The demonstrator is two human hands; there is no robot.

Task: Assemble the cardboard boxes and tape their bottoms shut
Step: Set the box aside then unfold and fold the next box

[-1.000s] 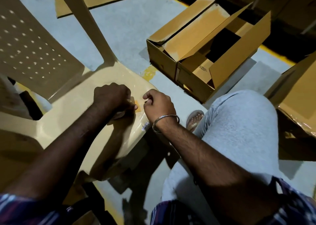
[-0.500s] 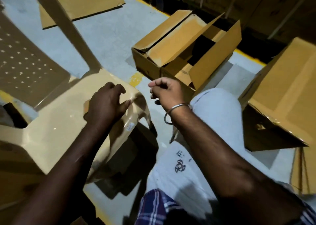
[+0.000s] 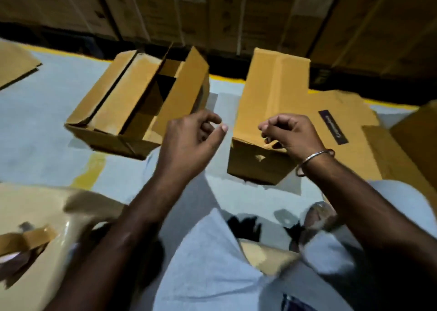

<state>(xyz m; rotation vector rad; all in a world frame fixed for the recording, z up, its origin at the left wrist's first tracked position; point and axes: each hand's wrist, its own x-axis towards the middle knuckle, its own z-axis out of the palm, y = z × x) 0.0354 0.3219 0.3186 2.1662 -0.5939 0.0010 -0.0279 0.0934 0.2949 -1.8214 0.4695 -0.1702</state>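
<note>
Pale grey concrete floor [image 3: 42, 126] with a yellow painted line along the far edge; behind it, a dim wall of stacked cartons [image 3: 212, 10].

Open cardboard box [image 3: 132, 102] on the floor at centre left, flaps raised and parted, dark interior showing; second cardboard box [image 3: 272, 102] just to its right, closed face upward with a strip of tape down the seam, small tear on the near side wall; flattened cardboard [image 3: 350, 112] with a dark label lying against that box's right side; another flat sheet [image 3: 14, 62] at far left.

Left hand [image 3: 189, 140] raised in the air above the gap between the two boxes, fingers loosely curled, thumb and forefinger close together, holding nothing visible.

Right hand [image 3: 288, 133] over the near top edge of the second box, fingers curled downward, metal bangle [image 3: 312, 159] on the wrist; contact with the cardboard not clear because of blur.

Beige plastic chair seat [image 3: 35, 206] at lower left, roll of brown tape [image 3: 26, 239] lying on it; light grey trouser legs [image 3: 212, 263] across the lower middle.
</note>
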